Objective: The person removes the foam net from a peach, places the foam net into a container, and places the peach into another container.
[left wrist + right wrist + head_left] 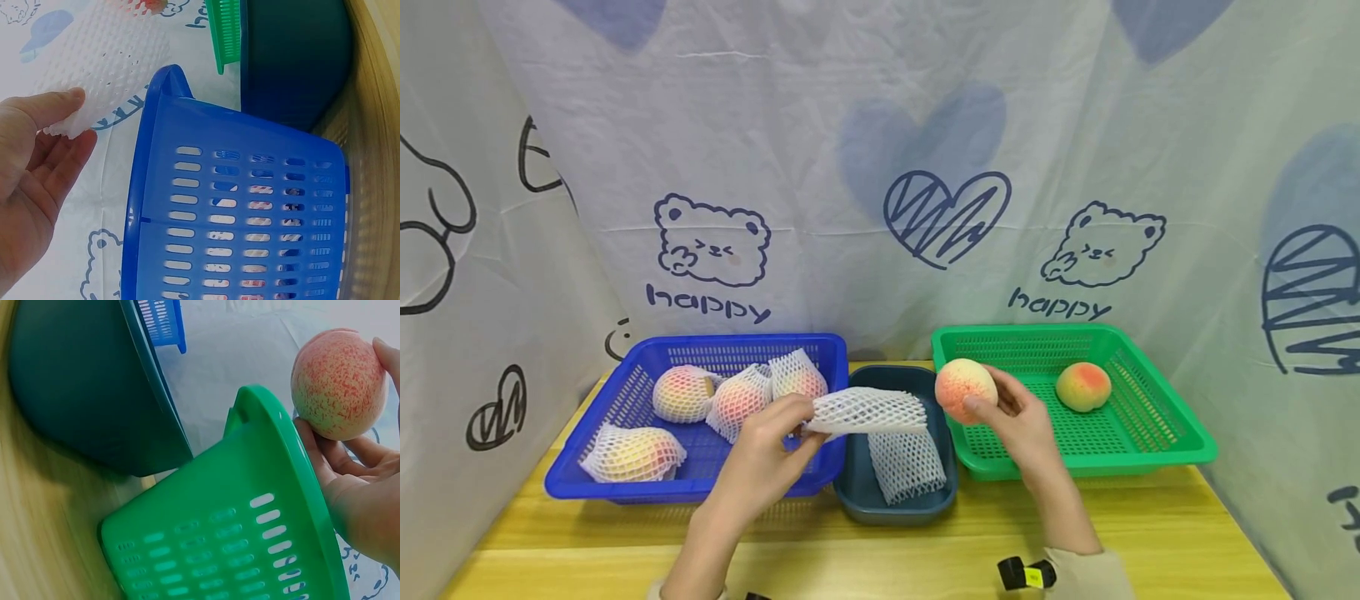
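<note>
A white foam net sleeve stretches out sideways from my left hand, which pinches one end of it between thumb and fingers. In the left wrist view the same foam net sleeve hangs beyond the thumb tip. My right hand holds a bare pink-and-yellow peach above the left edge of the green basket. In the right wrist view the peach sits between thumb and fingers. The peach and the sleeve are apart.
In the blue basket at left lie several net-wrapped peaches. A dark teal bin between the baskets holds another foam net. One bare peach rests in the green basket. Behind hangs a printed cloth.
</note>
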Available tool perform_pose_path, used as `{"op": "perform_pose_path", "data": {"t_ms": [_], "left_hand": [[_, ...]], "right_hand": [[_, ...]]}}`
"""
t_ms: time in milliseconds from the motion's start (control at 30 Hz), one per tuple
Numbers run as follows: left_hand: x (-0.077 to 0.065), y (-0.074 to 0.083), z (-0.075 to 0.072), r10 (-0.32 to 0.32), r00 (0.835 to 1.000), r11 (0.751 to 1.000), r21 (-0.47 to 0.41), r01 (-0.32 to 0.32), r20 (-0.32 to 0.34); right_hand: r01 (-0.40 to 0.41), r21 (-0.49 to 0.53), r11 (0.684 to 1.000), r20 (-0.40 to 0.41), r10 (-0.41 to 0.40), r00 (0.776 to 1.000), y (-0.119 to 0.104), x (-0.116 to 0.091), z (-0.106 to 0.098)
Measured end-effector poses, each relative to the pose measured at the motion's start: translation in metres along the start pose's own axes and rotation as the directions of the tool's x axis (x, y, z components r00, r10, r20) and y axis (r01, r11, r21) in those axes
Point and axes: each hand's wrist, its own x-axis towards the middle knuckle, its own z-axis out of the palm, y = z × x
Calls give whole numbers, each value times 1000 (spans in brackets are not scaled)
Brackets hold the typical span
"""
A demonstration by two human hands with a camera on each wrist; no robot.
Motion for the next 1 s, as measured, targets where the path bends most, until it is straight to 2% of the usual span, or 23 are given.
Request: {"op": "perform_pose_path", "data": {"t_ms": [267,533,833,1000], "left_hand": [[0,1,1,-7,1000,1000,5,7,5],[-3,1,3,-35,999,999,2,35,25],[-4,4,2,-105,991,994,-8,106,81],[-4,5,6,-146,982,989,-4,148,117]], "right_hand": [[-35,-7,999,-72,34,997,1,3,-10],[-64,-20,998,-102,62,993,6,5,-23],[-89,-38,995,-146,83,986,9,6,-35],[-108,-57,992,-203,95,975,8,6,-42]]}}
